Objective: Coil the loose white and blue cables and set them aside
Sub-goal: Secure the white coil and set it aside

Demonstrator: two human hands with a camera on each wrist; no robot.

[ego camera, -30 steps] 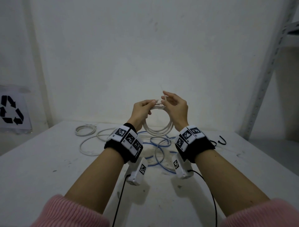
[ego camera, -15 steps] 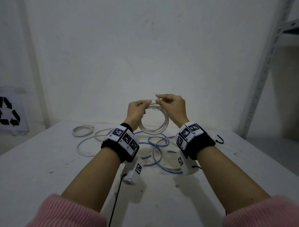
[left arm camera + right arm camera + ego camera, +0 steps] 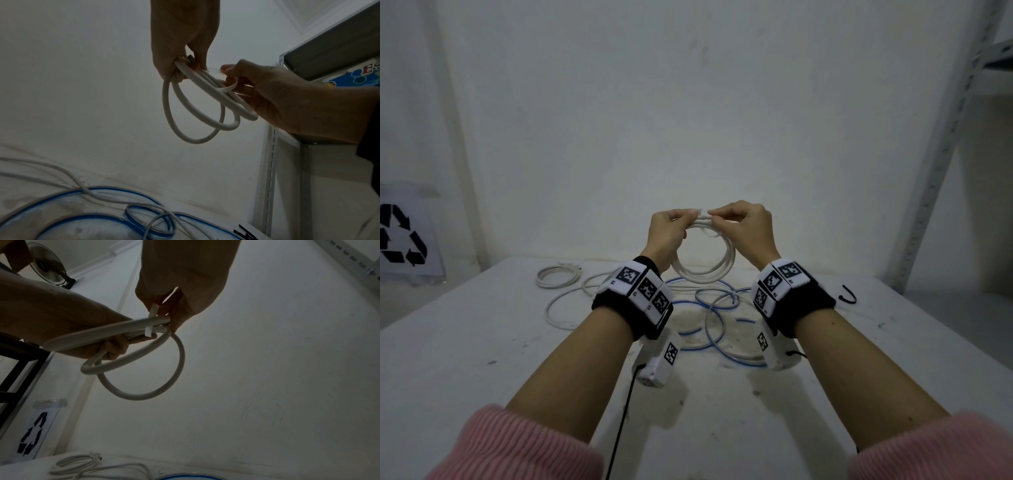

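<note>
A white cable coil [image 3: 703, 270] of several loops hangs upright in the air above the table, held at its top by both hands. My left hand [image 3: 681, 219] grips the bundled strands [image 3: 185, 71]. Right beside it, my right hand [image 3: 722, 219] pinches a flat white tie strip [image 3: 152, 316] that wraps round the strands. The same strip [image 3: 230, 87] shows in the left wrist view. On the table under the coil lies a loose blue cable [image 3: 717, 337] in overlapping loops, and a loose white cable [image 3: 558, 308] sprawls to its left.
A small bundled white cable [image 3: 556, 275] lies at the table's far left. A black hook [image 3: 847, 296] sits at the far right. A metal shelf upright [image 3: 945, 137] stands on the right, and a recycling sign [image 3: 400, 240] hangs on the left wall.
My right hand's fingers, spread a second ago, have curled into a pinch at the coil's top. Both hands have drawn close together. The coil hangs much as before.
</note>
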